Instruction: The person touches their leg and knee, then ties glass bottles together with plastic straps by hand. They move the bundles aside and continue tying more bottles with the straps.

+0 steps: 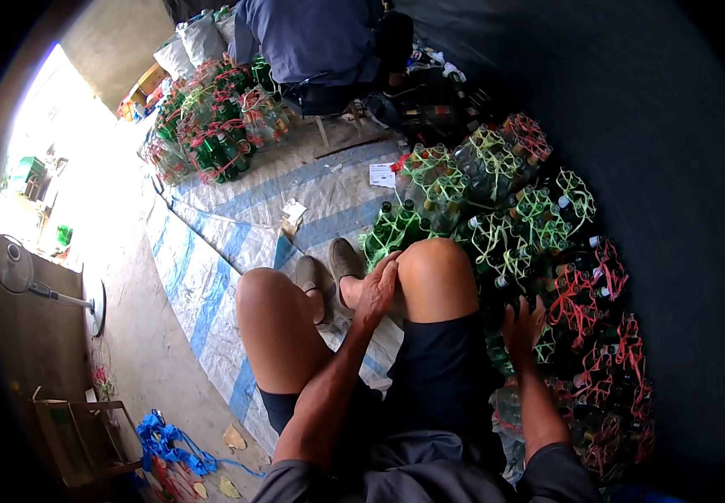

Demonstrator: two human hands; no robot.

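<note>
Right of the crinkled striped tarp (pixel 209 289), the right hand (pixel 523 327) curves over glossy, string-netted bottles (pixel 503 260), its grip impossible to tell. Over the tarp, the left hand (pixel 376 290) is beside the rounded knee (pixel 441 277), grip likewise unclear; green bottles in pink netting (pixel 218 155) crowd the tarp's far edge.

No wording I can make out for certain from here. White card (pixel 382 174) near bundled bottles (pixel 438 189): rows of dark print visible, plus darker block near lower edge; too small for me to read. Bottle with reddish-gold label (pixel 435 111), by seated co-worker (pixel 308 38): label in shadow, brand illegible on my feed.
</note>
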